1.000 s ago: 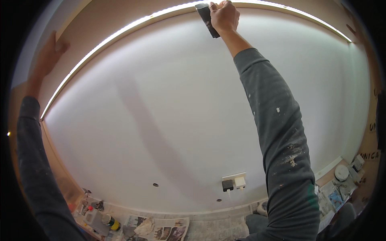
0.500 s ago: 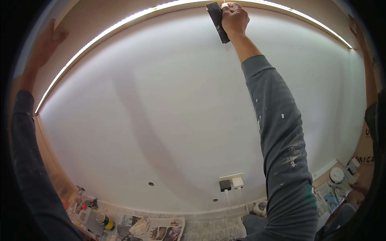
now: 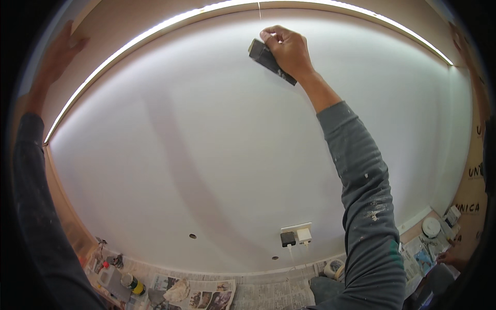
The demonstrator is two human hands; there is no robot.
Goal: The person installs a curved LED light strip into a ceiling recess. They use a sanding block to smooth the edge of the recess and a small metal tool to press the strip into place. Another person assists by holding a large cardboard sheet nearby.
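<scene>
My right hand (image 3: 289, 51) is closed around a dark, flat sanding block (image 3: 271, 62) with pale scuffs. The block is tilted, its upper end toward the left, against the upper part of a smooth white wall panel (image 3: 248, 144). Raised at the far left, my left hand (image 3: 62, 54) has its thumb and fingers apart and rests by the wooden surround (image 3: 111, 31); it holds nothing visible. A bright light strip (image 3: 155, 32) arches along the panel's top, and a thin pale line (image 3: 259, 10) drops from it above my right hand.
Low on the panel are a socket with a black plug (image 3: 288, 238) and a white plug (image 3: 304, 236), plus a dark hole (image 3: 192, 236). Newspaper (image 3: 258, 294) covers the surface below, with a yellow-black can (image 3: 133, 284) and crumpled cloth (image 3: 177, 291). Another person's hand (image 3: 453, 260) shows at right.
My right hand has come down from the light strip and slightly left, with the block turned to a flatter slant. My left hand stays at the surround.
</scene>
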